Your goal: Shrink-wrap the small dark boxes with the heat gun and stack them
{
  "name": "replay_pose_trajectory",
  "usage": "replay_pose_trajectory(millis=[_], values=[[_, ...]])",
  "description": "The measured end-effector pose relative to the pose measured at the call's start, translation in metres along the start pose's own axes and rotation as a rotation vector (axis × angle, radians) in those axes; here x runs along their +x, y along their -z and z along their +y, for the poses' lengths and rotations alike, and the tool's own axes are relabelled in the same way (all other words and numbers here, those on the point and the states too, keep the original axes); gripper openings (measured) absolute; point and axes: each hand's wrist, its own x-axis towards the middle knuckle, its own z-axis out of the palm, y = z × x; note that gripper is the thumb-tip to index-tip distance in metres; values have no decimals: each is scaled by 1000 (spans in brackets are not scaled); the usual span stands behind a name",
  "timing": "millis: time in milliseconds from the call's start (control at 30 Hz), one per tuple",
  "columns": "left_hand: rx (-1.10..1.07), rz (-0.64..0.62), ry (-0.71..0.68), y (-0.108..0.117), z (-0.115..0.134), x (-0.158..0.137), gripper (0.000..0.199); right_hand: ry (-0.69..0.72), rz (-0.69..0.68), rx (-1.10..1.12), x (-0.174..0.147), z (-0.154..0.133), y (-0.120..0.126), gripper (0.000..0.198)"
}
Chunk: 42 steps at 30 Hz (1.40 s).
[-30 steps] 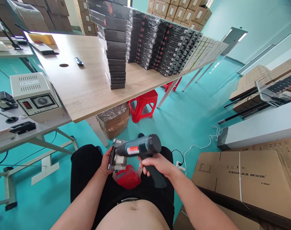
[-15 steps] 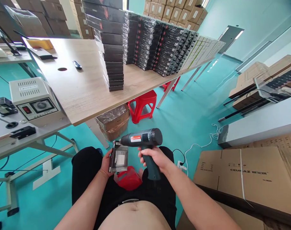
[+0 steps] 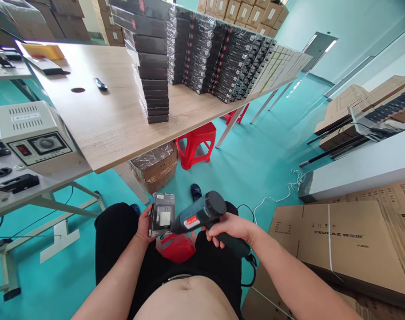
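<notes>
My left hand (image 3: 144,223) grips a small dark box (image 3: 162,213) by its left side. A white charger and cable are pictured on the box's face. In my right hand (image 3: 231,229) is a dark heat gun (image 3: 197,213) with a red and white label, my fingers wrapped around its handle. The gun is tilted, its nozzle at the lower right edge of the box; whether the two touch I cannot tell. Below the box, between my legs, part of a red stool (image 3: 178,249) shows.
Stacks of black boxes (image 3: 202,53) stand on the wooden table (image 3: 99,133) ahead. A beige control unit (image 3: 36,135) sits at the left. Under the table are a carton (image 3: 156,166) and a red stool (image 3: 197,144). Large cartons (image 3: 322,240) and a white cable (image 3: 275,198) lie on the right.
The heat gun has tilted and its nozzle has dropped from the box's top to its lower right edge. The box's face is turned more toward me. The whole view has shifted slightly.
</notes>
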Motion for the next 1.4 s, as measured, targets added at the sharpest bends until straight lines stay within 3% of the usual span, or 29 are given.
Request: replay_pose_trajectory(millis=[133, 267, 333, 433, 533, 667, 833, 967, 1033, 1167, 1400], values=[[7, -45, 35, 3, 2, 0, 45, 77, 209, 87, 6, 3, -5, 26], [1, -43, -9, 3, 3, 3, 49, -9, 5, 77, -4, 14, -14, 28], [-20, -7, -82, 3, 2, 6, 44, 21, -18, 184, -9, 22, -18, 30], [-52, 65, -151, 4, 1, 13, 36, 137, 211, 358, -6, 31, -21, 30], [-56, 156, -83, 8, -1, 19, 38, 141, 363, 337, 1, 38, -26, 29], [-28, 211, -84, 13, -2, 25, 33, 149, 204, 289, 9, 43, -43, 32], [-63, 228, -67, 13, -1, 22, 39, 208, 337, 279, 13, 38, -50, 35], [-74, 228, -104, 14, 0, 21, 33, 126, 224, 152, 11, 40, -48, 25], [-85, 217, -123, 15, -1, 22, 30, 155, 223, 192, 12, 43, -50, 26], [-144, 173, -79, 12, 1, 20, 34, 228, 428, 391, 13, 47, -46, 35], [-180, 135, -90, 7, 3, 13, 31, 199, 351, 518, -9, 55, -28, 32]])
